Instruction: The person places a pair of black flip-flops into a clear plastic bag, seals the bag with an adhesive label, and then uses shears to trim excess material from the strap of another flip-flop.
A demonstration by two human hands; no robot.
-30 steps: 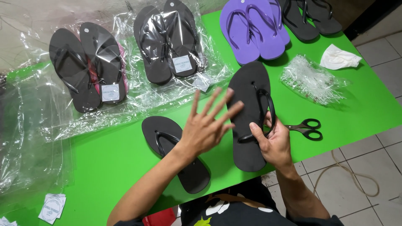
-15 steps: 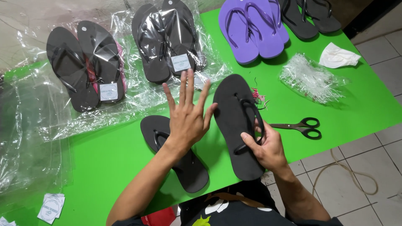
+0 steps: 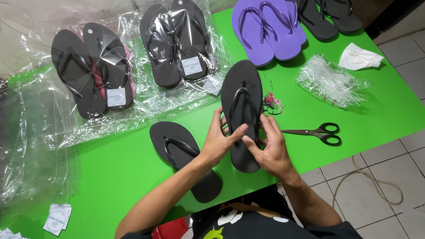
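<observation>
— Black flip-flop [image 3: 242, 95], the one held in both hands: where was it?

— It lay lengthwise over the front part of the green table [image 3: 110, 172], toe end away from the person, heel end at the near edge. The left hand [image 3: 219, 141] gripped its left edge, thumb laid across the sole just below the strap. The right hand [image 3: 270, 148] clasped the right edge, fingers curled round the side, thumb on the sole close to the other thumb.

— So neither hand was slack?

— No, both were closed on that sandal (how hard they squeezed, I could not tell).

— And beside it?

— A second black flip-flop [image 3: 183, 157] lay flat on the table just left of the left wrist, angled, untouched. Scissors [image 3: 316, 132] with black handles lay to the right of the right hand, blades pointing toward it. A small tangle of pink and dark threads [image 3: 271, 102] sat just beside the held sandal's right edge.

— Farther back?

— Two black pairs sealed in clear bags [image 3: 106, 71], each with a white label, rested on loose plastic sheeting. A purple pair [image 3: 265, 28] lay at the far edge, with another dark pair [image 3: 327, 15] next to it. A clear bag of white plastic fasteners [image 3: 330, 82] and a crumpled white cloth [image 3: 361, 57] lay to the right. A small stack of round white labels [image 3: 59, 217] sat at the near left corner.
</observation>
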